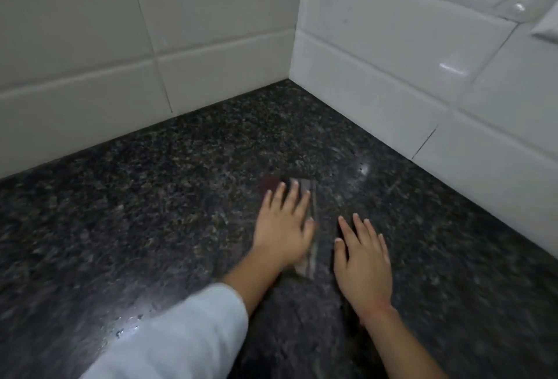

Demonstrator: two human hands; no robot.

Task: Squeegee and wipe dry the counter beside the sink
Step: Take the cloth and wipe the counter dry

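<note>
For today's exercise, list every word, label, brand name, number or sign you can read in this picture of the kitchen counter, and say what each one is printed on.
None can be read. The wall tiles and the dark speckled counter carry no print. The flat tool under the left hand is motion-blurred, so any label on it cannot be made out. The pale sleeve and the right hand show no writing.
</note>
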